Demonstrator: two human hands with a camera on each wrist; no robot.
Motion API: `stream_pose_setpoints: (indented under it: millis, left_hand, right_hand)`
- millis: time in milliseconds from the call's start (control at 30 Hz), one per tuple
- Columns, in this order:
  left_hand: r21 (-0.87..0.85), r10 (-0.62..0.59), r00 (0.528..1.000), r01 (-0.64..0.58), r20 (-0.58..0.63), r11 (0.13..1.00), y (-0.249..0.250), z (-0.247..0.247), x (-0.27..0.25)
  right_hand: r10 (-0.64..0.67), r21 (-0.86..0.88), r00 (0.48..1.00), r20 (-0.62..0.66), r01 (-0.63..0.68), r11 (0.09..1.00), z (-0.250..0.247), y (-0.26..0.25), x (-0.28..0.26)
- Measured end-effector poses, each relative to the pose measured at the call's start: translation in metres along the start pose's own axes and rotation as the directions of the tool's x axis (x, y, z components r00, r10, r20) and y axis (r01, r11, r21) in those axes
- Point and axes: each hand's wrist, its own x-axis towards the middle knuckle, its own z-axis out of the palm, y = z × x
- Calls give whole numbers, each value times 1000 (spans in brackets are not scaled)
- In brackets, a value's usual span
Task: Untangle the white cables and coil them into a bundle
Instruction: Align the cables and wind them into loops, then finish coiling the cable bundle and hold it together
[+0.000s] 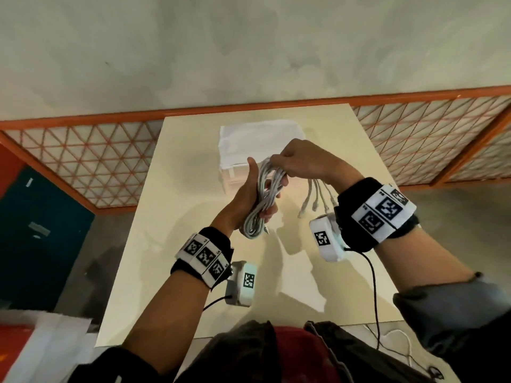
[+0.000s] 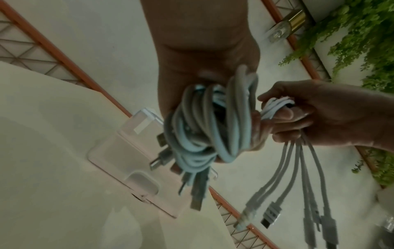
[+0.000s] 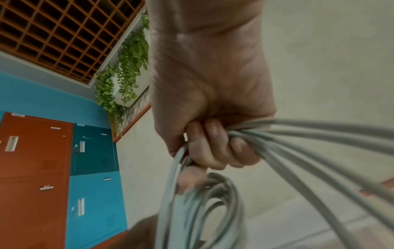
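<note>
A coil of white cables hangs above the cream table, held between both hands. My left hand grips the coil's lower loops, thumb up along its far side. My right hand clenches the upper strands in a fist. Several loose ends with plugs dangle under the right hand, clear in the left wrist view. More plugs stick out of the coil's bottom.
A clear plastic box under a white cloth stands on the table behind the hands. Orange lattice railing runs along the table's far side. Coloured lockers are to the left. A thin black wire trails from my right wrist.
</note>
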Motion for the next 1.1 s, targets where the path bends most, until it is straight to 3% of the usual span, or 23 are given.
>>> stream_pose_setpoints:
  millis: [133,233,333,433,533,733,933,1100]
  left_hand:
    - [213,-61,987,93,-151,973,1,7,0]
    - [332,-134,981,175,-142,927,-2,8,-2]
    - [317,-190,969,231,-155,920,-5,19,-4]
    - [227,-208,977,211,-40,951,-6,29,-6]
    - [185,-196,977,178,81,966,-8,30,-12]
    - [375,-46,998,22,54,927,-15,31,-21]
    - [181,-37,996,22,78,983,-14,19,-24]
    - [52,76,997,-77,21,996,-9,8,-31]
  right_hand:
    - [6,1,999,-32,-6,1000,11,-4,0]
    - [66,2,993,-94,-66,998,17,-3,0]
    - [148,-15,965,-216,-154,988,20,-3,1]
    - [183,-18,931,-317,-199,980,19,-1,1]
    - [193,-48,923,-334,-221,974,19,0,-1]
    - [165,-150,930,-327,-224,963,22,1,-4]
    - [149,147,958,-245,-115,982,9,20,-11]
    - [61,416,984,-166,14,909,18,37,-27]
